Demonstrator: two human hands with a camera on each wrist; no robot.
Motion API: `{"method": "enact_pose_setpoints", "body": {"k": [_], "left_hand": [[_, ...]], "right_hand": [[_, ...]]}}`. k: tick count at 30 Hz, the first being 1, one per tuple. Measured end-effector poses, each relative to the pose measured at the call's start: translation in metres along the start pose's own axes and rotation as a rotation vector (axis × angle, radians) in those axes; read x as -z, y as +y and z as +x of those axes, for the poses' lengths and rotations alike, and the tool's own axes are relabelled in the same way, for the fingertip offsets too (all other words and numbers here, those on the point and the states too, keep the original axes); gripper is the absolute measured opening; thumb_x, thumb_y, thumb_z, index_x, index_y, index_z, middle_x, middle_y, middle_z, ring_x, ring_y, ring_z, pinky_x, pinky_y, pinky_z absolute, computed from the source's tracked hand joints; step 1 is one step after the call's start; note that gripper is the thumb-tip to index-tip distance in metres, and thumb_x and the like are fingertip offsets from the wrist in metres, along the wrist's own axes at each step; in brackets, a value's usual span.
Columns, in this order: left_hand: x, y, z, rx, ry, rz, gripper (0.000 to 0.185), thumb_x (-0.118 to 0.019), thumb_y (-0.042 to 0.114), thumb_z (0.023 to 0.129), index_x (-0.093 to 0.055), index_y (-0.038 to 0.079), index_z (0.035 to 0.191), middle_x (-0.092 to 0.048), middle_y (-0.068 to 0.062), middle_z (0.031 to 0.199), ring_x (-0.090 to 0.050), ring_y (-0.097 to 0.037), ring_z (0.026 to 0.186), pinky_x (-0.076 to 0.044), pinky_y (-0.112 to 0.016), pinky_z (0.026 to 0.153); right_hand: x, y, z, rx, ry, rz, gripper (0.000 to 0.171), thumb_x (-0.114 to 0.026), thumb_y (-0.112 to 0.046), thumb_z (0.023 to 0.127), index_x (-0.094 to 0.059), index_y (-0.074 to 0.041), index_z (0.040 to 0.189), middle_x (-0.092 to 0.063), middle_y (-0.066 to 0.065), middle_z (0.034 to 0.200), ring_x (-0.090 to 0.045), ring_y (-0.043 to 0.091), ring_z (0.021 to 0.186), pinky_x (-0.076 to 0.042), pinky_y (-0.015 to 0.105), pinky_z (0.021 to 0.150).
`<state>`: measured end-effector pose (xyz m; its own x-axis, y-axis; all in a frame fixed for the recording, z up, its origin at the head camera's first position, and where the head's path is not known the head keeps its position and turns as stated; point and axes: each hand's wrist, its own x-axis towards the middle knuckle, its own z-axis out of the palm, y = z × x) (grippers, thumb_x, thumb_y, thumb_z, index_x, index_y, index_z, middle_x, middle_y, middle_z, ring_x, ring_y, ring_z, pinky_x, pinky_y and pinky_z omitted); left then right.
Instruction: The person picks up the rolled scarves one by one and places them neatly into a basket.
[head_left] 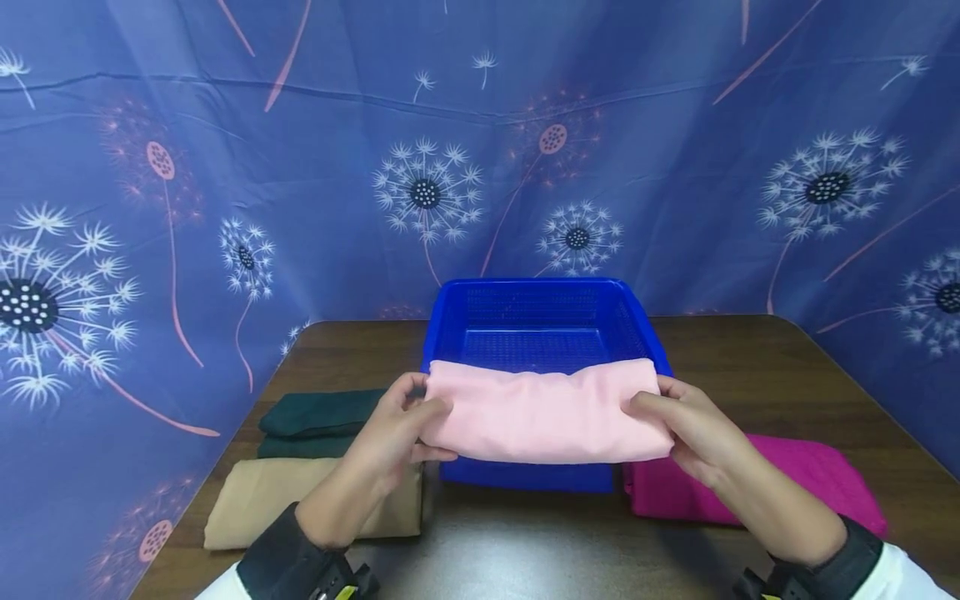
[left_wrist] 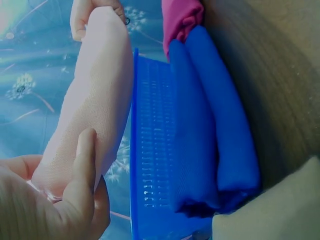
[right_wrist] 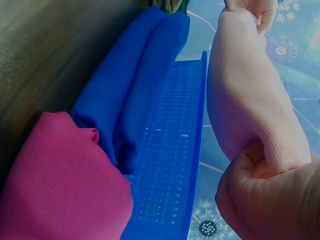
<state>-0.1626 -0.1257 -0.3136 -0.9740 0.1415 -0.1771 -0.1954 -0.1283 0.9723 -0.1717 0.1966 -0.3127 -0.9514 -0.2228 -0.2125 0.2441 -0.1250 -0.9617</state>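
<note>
- Pink cloth (head_left: 545, 412), folded into a soft roll, is held up level between both hands, just above the near rim of the blue basket (head_left: 537, 321).
- Left hand (head_left: 392, 437) grips the cloth's left end, thumb curled over the top and fingers wrapped beneath; the left wrist view shows the thumb (left_wrist: 84, 165) pressed against the fabric.
- Right hand (head_left: 690, 429) pinches the right end, fingers curled round it; the right wrist view shows the fabric bunched inside that fist (right_wrist: 272, 197).
- From where I stand the basket looks bare inside, its mesh floor showing, and it sits on the dark wooden table (head_left: 750, 358).
- Blue folded cloth (left_wrist: 210, 145) lies on the table just beside the basket's near wall, under the pink roll.
- Magenta cloth (head_left: 795, 487) lies folded to the right of the basket, beneath the right forearm.
- Dark green cloth (head_left: 318, 417) sits folded to the left, with a tan cloth (head_left: 292, 500) just in front of it.
- Blue dandelion-print backdrop (head_left: 420, 183) hangs behind and around the table.
</note>
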Motion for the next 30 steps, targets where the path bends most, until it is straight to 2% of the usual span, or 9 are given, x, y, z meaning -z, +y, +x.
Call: {"method": "enact_pose_setpoints", "body": {"k": [4,11,21,30], "left_hand": [[0.001,0.003,0.006,-0.003,-0.002,-0.016,0.042,-0.060,0.011,0.080,-0.039,0.009,0.116,-0.039,-0.018,0.108,-0.058,-0.029,0.081,-0.049,-0.050,0.066],[0.006,0.005,0.017,-0.018,0.012,0.014,0.040,-0.060,0.012,0.080,-0.040,0.009,0.114,-0.043,-0.015,0.111,-0.059,-0.028,0.078,-0.050,-0.048,0.064],[0.007,0.007,0.031,-0.022,0.028,0.008,0.036,-0.059,0.011,0.081,-0.043,0.010,0.113,-0.046,-0.015,0.113,-0.060,-0.029,0.077,-0.050,-0.048,0.063],[0.004,0.012,0.052,-0.028,0.017,0.016,0.038,-0.060,0.012,0.081,-0.041,0.009,0.114,-0.043,-0.014,0.115,-0.059,-0.029,0.077,-0.049,-0.050,0.063]], "right_hand": [[0.000,-0.001,0.007,0.013,0.002,0.024,0.026,-0.058,-0.006,0.082,-0.046,-0.002,0.104,-0.059,0.003,0.082,-0.059,0.015,0.069,-0.050,0.029,0.063],[-0.002,-0.001,0.021,0.054,0.000,0.041,0.015,-0.057,-0.003,0.080,-0.052,-0.004,0.095,-0.058,0.002,0.077,-0.057,0.014,0.066,-0.049,0.027,0.061],[-0.001,-0.004,0.036,0.071,0.018,0.070,0.015,-0.055,0.001,0.080,-0.055,-0.006,0.093,-0.060,0.001,0.077,-0.057,0.012,0.065,-0.049,0.025,0.060],[0.005,-0.009,0.048,0.087,0.033,0.094,0.014,-0.056,0.001,0.079,-0.058,-0.008,0.090,-0.062,0.001,0.079,-0.058,0.012,0.069,-0.050,0.025,0.063]]}}
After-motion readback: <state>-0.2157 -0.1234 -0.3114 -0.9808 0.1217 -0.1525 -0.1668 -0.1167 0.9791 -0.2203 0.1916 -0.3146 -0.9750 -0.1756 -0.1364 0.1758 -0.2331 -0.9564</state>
